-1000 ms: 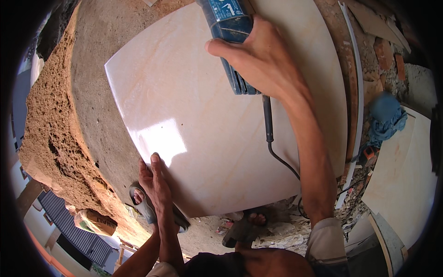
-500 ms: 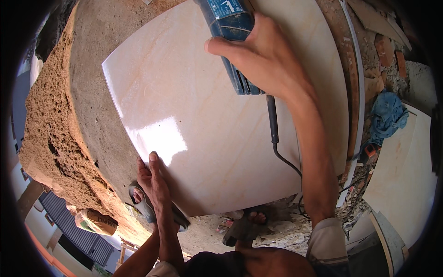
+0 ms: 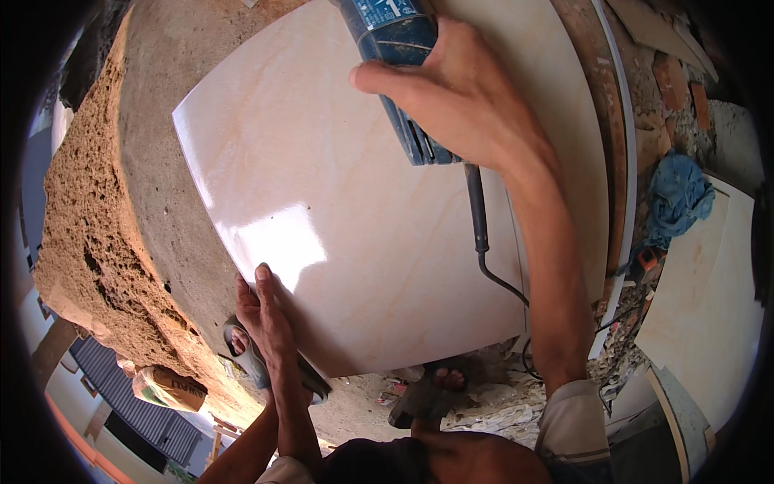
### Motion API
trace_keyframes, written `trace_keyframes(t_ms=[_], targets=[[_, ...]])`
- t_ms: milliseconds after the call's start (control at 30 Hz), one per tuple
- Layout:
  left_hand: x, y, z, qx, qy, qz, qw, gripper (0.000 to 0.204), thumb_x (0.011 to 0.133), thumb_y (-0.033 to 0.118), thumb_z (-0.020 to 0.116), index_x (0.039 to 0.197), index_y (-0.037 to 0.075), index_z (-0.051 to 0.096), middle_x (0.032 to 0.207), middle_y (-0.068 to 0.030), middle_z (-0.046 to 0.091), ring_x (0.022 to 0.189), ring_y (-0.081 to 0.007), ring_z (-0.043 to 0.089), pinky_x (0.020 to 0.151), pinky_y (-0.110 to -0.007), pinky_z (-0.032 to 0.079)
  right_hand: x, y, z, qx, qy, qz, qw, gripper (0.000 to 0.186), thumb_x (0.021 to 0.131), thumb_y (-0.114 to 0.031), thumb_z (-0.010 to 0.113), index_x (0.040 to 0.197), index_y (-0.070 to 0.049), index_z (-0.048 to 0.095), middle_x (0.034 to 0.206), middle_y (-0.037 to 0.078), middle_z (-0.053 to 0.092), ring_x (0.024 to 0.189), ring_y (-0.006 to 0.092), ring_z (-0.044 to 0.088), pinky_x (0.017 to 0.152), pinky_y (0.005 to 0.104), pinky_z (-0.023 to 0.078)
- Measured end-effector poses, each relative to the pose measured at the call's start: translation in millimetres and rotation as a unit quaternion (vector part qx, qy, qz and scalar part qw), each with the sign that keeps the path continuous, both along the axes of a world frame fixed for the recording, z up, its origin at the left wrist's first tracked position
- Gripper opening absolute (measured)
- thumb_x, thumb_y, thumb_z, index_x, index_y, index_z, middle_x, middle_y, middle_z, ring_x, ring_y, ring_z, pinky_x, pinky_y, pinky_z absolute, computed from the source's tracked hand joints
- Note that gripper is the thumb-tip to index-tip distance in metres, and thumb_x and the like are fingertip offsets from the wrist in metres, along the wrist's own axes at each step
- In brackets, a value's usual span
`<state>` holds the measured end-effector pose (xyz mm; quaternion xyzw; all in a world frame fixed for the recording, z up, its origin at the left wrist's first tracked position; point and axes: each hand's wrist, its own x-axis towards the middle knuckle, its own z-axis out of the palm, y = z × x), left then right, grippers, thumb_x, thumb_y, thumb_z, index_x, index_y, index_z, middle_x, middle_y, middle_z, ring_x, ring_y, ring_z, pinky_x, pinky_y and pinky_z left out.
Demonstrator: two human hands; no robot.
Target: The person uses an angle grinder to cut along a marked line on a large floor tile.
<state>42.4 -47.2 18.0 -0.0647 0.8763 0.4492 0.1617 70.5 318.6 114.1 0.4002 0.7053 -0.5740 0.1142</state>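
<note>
My right hand (image 3: 476,105) is wrapped round the body of a blue corded angle grinder (image 3: 397,40); its working end lies beyond the upper edge of the view. Beneath the tool is a large glossy cream tile (image 3: 387,266) with faint tan veining. A thin line runs lengthwise along its right part, under the cord (image 3: 479,210). Down at the tile's near left edge, my left hand (image 3: 266,310) grips the rim, thumb on top and fingers curled at the side and partly hidden.
Rough concrete ledge (image 3: 161,177) lies left of the tile. My sandalled foot (image 3: 447,379) stands near its front edge. On the right are a long pale strip (image 3: 627,161), broken brick (image 3: 669,81), a crumpled blue cloth (image 3: 680,198) and another tile (image 3: 693,282).
The grinder and my right hand have shifted slightly left. My left hand and the tile's left edge have also moved a little left. Both grips stay the same.
</note>
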Motion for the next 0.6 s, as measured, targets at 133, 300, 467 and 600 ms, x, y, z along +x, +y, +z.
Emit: trace_keyframes(t_ms=[133, 300, 467, 600], targets=[[-1.2, -7.4, -1.4, 0.009, -0.019, -0.006, 1.0, 0.05, 0.106, 0.042, 0.071, 0.128, -0.002, 0.065, 0.095, 0.0002, 0.067, 0.083, -0.0071, 0.056, 0.075, -0.023, 0.045, 3.3, -0.8, 9.1, -0.011, -0.01, -0.006, 1.0, 0.036, 0.091, -0.036, 0.072, 0.091, 0.0, 0.066, 0.067, 0.01, 0.065, 0.063, 0.0211, 0.067, 0.062, 0.0401, 0.057], [-1.9, -10.2, -3.2, -0.003, -0.021, -0.005, 1.0, 0.051, 0.106, 0.043, 0.071, 0.13, -0.002, 0.064, 0.096, -0.0006, 0.068, 0.084, -0.0072, 0.056, 0.077, -0.024, 0.045, 2.1, -0.6, 8.3, -0.006, -0.049, -0.002, 0.999, 0.041, 0.091, -0.038, 0.071, 0.098, 0.001, 0.064, 0.073, 0.012, 0.066, 0.069, 0.024, 0.068, 0.069, 0.0421, 0.058], [-0.5, -6.2, -0.3, -0.002, -0.019, 0.0, 1.0, 0.051, 0.107, 0.042, 0.07, 0.131, -0.003, 0.064, 0.098, -0.001, 0.068, 0.086, -0.0075, 0.057, 0.078, -0.024, 0.045, 11.5, -5.1, 6.3, 0.024, -0.012, 0.01, 1.0, 0.046, 0.091, -0.04, 0.071, 0.106, 0.003, 0.061, 0.082, 0.016, 0.067, 0.079, 0.0265, 0.069, 0.078, 0.0449, 0.059], [-1.6, -7.8, -2.1, 0.005, -0.02, -0.01, 1.0, 0.053, 0.106, 0.043, 0.07, 0.132, -0.003, 0.064, 0.099, -0.0021, 0.069, 0.087, -0.0084, 0.058, 0.079, -0.025, 0.046, 5.1, -0.3, 5.5, -0.002, -0.062, 0.006, 0.998, 0.049, 0.091, -0.04, 0.071, 0.109, 0.004, 0.06, 0.085, 0.017, 0.068, 0.081, 0.0271, 0.069, 0.08, 0.0455, 0.059]])
